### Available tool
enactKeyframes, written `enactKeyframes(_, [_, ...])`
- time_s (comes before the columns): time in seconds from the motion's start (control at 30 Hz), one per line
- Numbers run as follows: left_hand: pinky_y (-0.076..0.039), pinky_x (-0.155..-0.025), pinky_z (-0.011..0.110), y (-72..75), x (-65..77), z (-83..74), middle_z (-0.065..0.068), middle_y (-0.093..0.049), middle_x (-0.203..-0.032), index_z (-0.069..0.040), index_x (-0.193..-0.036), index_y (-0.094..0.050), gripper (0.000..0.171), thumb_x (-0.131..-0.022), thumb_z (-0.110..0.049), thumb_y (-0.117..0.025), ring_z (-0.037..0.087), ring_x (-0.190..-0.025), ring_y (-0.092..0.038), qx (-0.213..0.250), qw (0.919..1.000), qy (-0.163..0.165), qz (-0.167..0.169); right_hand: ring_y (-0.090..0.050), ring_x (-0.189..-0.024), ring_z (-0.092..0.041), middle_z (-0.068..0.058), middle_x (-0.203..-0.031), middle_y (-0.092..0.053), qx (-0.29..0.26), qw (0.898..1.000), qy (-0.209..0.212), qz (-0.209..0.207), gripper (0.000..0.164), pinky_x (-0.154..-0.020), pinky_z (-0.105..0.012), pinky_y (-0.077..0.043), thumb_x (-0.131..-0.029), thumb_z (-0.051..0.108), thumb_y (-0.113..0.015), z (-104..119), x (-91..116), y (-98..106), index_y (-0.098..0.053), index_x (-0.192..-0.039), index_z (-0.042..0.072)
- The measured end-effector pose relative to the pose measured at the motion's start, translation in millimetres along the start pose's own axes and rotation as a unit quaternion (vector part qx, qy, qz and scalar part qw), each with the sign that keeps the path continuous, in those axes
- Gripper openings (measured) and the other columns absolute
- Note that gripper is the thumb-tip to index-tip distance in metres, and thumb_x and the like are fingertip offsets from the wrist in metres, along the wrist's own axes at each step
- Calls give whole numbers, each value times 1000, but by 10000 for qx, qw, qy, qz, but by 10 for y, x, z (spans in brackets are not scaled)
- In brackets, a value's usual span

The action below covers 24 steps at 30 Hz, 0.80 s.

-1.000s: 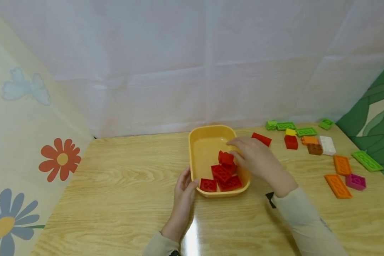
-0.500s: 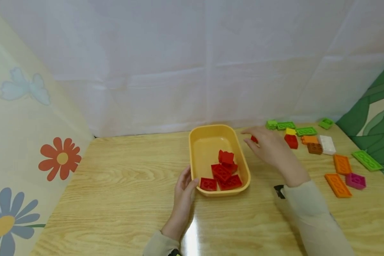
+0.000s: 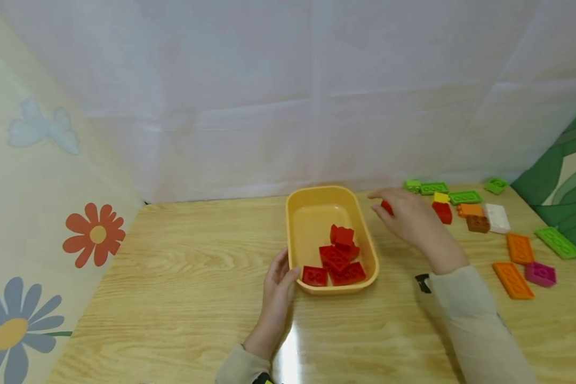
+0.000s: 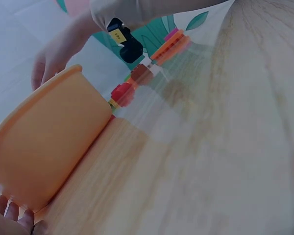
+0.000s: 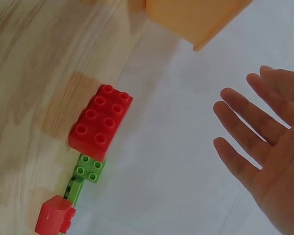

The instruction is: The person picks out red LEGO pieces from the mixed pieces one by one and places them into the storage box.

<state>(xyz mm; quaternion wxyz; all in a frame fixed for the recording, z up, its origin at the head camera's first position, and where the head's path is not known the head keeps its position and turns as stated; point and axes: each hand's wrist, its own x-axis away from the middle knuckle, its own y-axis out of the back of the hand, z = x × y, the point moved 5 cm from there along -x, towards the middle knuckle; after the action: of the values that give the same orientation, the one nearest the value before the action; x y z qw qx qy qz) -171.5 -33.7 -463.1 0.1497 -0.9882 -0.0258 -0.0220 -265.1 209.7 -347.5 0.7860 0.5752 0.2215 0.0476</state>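
A yellow plastic tub (image 3: 295, 213) stands on the table with several red toy bricks (image 3: 335, 258) heaped at its near end. My left hand (image 3: 274, 298) holds the tub's near left side, thumb at the rim and fingers against the outer wall. To the right of the tub, my right hand (image 3: 408, 216) hovers with fingers spread and nothing in them. Beneath it lies a red eight-stud brick (image 5: 102, 117), partly covered by the hand in the head view. The right wrist view shows a gap between the fingertips and this brick.
Farther right lie another red brick (image 3: 442, 213), a yellow brick (image 3: 441, 197), a white brick (image 3: 496, 218), a brown brick (image 3: 477, 223), orange plates (image 3: 512, 280), a magenta brick (image 3: 540, 274) and several green pieces (image 3: 465, 198). A white cloth (image 3: 230, 106) hangs along the table's back edge.
My right hand has moved from over the tub's right rim to above the red brick on the table. The left hand keeps its hold on the tub.
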Motion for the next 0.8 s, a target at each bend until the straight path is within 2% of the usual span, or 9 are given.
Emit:
enactKeyframes(0.3, [-33,-110,42,7,11,-26,21,-40,-148,-1,-141,-37,53,-91,-7,-52,27,-133,-38,-81,10000,-38,-6,-54,-111,-42,-27,-122,-62,-332,9984,-443,123,33,-91,-62,-46,-91,17,-56,-279,47,17,-60,-121,2])
enactKeyframes(0.5, [-33,-110,41,-4,8,-22,21,-41,-148,-1,-141,-37,52,-91,-7,-51,27,-133,-39,-78,10000,-18,16,-51,-113,-46,-29,-129,-57,-374,9959,-725,400,35,-89,-65,-45,-93,19,-54,-401,80,35,-57,-125,3])
enactKeyframes(0.8, [-36,-108,37,-2,4,-17,21,-40,-148,-1,-142,-36,53,-91,-8,-51,27,-133,-38,-81,9999,-17,62,-52,-111,-46,-31,-121,-59,-451,9957,-618,523,35,-92,-64,-44,-90,14,-58,-471,76,-108,-57,-120,-3])
